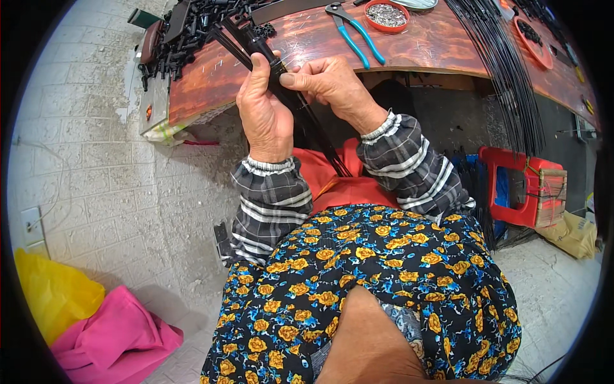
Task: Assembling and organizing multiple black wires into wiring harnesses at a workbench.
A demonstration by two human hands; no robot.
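Observation:
A black umbrella frame [314,128], a bundle of thin ribs around a hub, slants from the table edge down toward my lap. My left hand [265,121] is wrapped round it just below the hub, thumb pointing up. From the right, my right hand [342,93] meets it with thumb and forefinger pinched at the hub's side. Whatever lies between those fingertips is too small to make out. The frame's lower end rests against red cloth [364,192] over my lap.
Pliers with teal handles [358,41] lie on the wooden table [422,48] beside a red dish of small metal parts [386,15]. Black ribs [505,77] hang over the edge at right, above a red stool [505,198]. Black parts [185,51] are heaped at left.

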